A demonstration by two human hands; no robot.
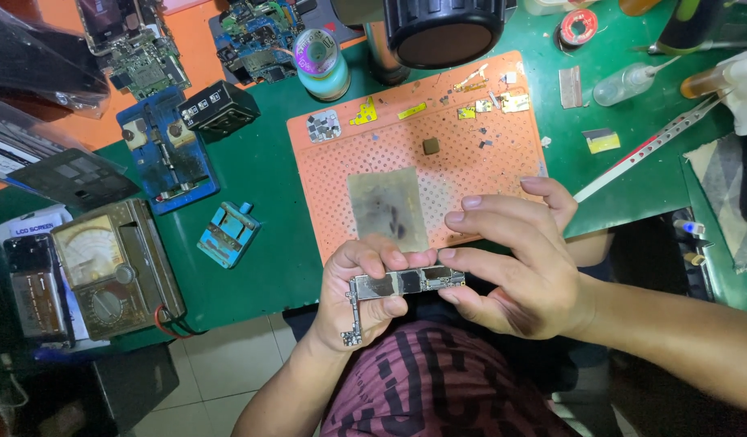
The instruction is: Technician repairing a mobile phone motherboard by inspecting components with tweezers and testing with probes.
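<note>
The thin, rigid, fragile circuit board is pinched edgewise by left hand and right hand fingers.

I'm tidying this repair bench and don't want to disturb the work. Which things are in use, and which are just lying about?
In use:
- L-shaped silver phone circuit board, held by left hand and right hand

Lying about:
- orange perforated work mat
- analog multimeter
- blue board-holder jig
- small light-blue clamp
- long tweezers
- solder spool
</note>
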